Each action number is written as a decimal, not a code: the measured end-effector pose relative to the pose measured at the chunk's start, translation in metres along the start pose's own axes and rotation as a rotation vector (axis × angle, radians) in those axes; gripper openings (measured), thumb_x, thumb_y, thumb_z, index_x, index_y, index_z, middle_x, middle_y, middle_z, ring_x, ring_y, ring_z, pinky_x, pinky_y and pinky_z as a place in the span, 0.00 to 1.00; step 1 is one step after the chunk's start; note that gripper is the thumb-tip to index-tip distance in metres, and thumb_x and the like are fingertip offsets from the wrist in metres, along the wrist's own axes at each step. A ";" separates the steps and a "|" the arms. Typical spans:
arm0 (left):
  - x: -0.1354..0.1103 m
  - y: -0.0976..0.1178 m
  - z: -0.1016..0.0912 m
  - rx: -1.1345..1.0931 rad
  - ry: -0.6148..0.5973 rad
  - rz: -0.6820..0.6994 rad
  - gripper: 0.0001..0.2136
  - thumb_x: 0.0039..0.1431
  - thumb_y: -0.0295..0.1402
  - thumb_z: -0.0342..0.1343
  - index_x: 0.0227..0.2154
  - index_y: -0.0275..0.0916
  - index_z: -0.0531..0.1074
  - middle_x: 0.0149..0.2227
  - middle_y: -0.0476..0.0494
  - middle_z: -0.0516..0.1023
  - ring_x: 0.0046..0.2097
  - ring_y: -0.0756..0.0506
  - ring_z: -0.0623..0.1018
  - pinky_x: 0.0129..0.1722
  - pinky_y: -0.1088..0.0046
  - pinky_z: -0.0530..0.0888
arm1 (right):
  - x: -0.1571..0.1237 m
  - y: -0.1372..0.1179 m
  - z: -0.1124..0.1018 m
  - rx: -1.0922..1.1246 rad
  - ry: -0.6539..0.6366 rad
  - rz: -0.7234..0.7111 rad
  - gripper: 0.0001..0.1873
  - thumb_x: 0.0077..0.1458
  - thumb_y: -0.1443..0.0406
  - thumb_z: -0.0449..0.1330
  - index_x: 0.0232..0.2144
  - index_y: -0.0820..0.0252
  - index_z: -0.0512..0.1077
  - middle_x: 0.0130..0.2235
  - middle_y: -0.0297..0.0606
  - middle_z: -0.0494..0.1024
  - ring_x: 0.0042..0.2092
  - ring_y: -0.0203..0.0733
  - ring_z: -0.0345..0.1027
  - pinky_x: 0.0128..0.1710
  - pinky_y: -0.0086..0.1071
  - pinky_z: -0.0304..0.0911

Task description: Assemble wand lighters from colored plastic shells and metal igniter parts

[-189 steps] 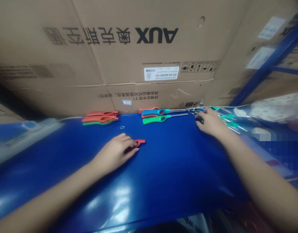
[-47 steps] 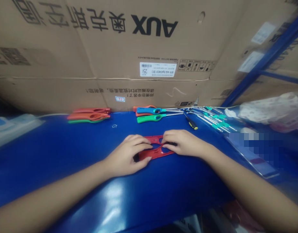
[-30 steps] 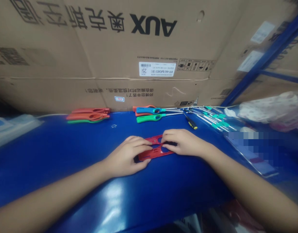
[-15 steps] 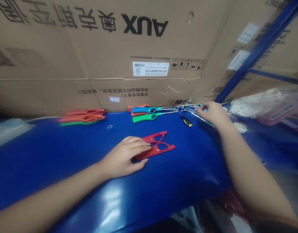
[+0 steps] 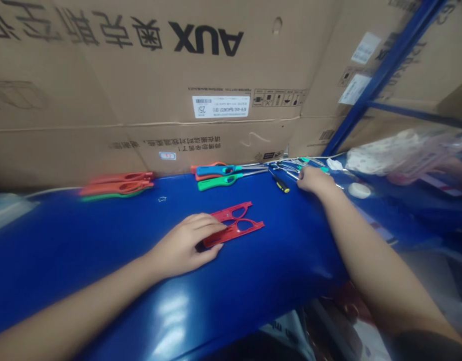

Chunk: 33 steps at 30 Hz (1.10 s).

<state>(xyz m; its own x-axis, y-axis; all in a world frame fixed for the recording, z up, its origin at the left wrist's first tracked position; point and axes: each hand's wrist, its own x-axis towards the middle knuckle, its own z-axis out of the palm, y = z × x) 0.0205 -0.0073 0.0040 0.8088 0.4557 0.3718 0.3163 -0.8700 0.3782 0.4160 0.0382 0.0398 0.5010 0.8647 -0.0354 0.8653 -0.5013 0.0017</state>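
My left hand (image 5: 191,245) lies over two red lighter handle halves (image 5: 250,226) side by side on the blue tabletop (image 5: 276,271). Its fingers and thumb curve around their near ends, and the finger-hole ends stick out to the right. At the back right, my right hand (image 5: 312,180) is closed, low over a pile of thin metal rods (image 5: 289,170) with green ends. Its fingertips are hidden, so what they pinch cannot be made out. Left of it lies a black and yellow screwdriver (image 5: 279,181).
Long-nosed lighters, among them a green one (image 5: 218,182) and a blue one (image 5: 214,171), lie against the cardboard box (image 5: 141,105). More orange-red handles (image 5: 118,186) lie further left. A white round lid (image 5: 359,190) and plastic bags (image 5: 385,153) are at right, near a blue metal post (image 5: 366,100).
My right hand has come down and nearer over the rods, its fingers now turned under. My left hand stays on the red halves. The whole view has shifted slightly.
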 end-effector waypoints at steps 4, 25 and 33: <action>0.001 0.000 0.001 -0.009 0.011 0.009 0.16 0.63 0.33 0.58 0.53 0.44 0.75 0.50 0.41 0.80 0.53 0.41 0.78 0.55 0.60 0.75 | 0.003 -0.002 0.006 0.028 0.007 -0.007 0.14 0.47 0.67 0.63 0.40 0.60 0.75 0.46 0.52 0.78 0.48 0.55 0.73 0.43 0.42 0.68; 0.000 -0.002 0.003 -0.010 0.005 -0.002 0.15 0.64 0.33 0.57 0.53 0.42 0.74 0.51 0.42 0.80 0.53 0.42 0.77 0.55 0.60 0.74 | 0.001 0.006 -0.009 0.502 0.492 -0.084 0.11 0.59 0.57 0.56 0.28 0.55 0.62 0.33 0.43 0.76 0.37 0.48 0.68 0.38 0.37 0.61; -0.002 -0.003 0.004 -0.011 0.072 -0.050 0.11 0.62 0.38 0.61 0.45 0.41 0.77 0.45 0.45 0.82 0.48 0.44 0.79 0.51 0.63 0.75 | -0.023 -0.020 -0.010 0.652 0.506 -0.347 0.14 0.58 0.52 0.56 0.28 0.54 0.64 0.30 0.37 0.75 0.30 0.43 0.66 0.34 0.36 0.60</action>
